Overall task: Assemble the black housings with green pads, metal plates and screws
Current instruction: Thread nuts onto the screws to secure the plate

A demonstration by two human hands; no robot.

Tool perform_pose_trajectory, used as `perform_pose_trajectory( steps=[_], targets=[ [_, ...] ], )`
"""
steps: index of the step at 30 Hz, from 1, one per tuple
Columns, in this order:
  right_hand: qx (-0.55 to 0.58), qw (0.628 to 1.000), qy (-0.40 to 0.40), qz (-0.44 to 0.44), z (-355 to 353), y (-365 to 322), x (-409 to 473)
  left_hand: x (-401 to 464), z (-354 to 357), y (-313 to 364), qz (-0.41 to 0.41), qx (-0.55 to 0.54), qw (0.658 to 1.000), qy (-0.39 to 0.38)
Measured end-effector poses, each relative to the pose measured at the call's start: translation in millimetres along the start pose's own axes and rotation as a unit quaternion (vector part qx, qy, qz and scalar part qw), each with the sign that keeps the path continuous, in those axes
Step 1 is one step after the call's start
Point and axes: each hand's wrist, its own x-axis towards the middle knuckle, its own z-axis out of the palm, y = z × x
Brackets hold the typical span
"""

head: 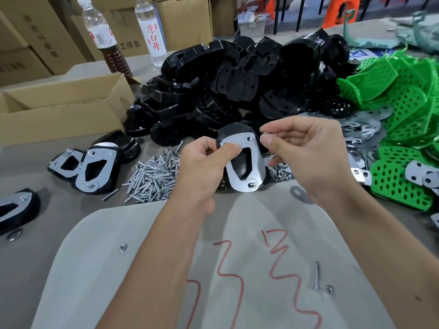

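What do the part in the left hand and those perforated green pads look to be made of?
Housing: glossy black, likely moulded plastic. Its plate: bright grey sheet with sharp reflections, probably steel or zinc-plated metal. Green pads: matte, evenly coloured, bent in the heap, so probably flexible plastic or rubber.

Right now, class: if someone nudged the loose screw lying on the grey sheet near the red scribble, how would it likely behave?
The screw would probably roll, given its slim round shaft. It looks stiff, light metal, and likely slippery to pinch.
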Motion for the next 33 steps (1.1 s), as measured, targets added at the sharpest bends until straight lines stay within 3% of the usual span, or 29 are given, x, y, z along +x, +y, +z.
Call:
perform_pose_trajectory(
  steps=[11, 21, 28, 33],
  targets=[
    [-0.116, 0.985, -0.01, -0.126, 4.6, 8.3, 0.0, -1.5, 3.0, -2.1, 0.015, -0.006, 1.0, -0.009],
    [-0.061, 0.99, -0.017, -0.127, 3.5, 14.3, 1.5, -3.4, 7.2, -3.6, 0.043, -0.013, 0.999, -0.014],
    [-0.085, 0.988, 0.033, -0.128, 8.8, 18.1, 1.9, -2.6, 7.4, -4.6, 0.054, -0.001, 0.998, -0.014],
    [-0.096, 0.986, -0.012, -0.138, 8.7, 15.8, 0.2, -3.2, 7.5, -3.1, 0.023, -0.012, 1.0, 0.001]
  ],
)
